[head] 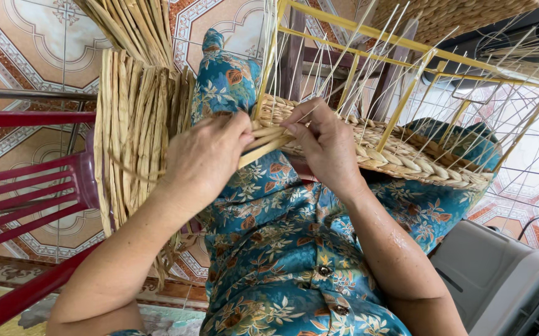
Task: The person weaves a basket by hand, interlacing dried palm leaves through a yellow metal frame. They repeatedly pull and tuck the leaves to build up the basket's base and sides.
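Pinching the straw strands (263,142) between both hands, left hand (204,158) and right hand (325,143) should pull snug against the woven basket rim (406,163)

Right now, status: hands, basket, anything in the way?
Left hand and right hand pinching straw strands. Half-woven basket on lap, wire frame bare above. Straw bundle hanging left, apart.

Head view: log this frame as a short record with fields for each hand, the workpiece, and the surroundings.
left hand: pinching flat straw strands at the basket's near corner
right hand: fingers pressing the same strands against the woven rim
workpiece: half-woven straw basket on a yellow wire frame, resting on the lap
left side: bundle of dried straw, red plastic chair
right side: grey plastic crate
floor: patterned tiles
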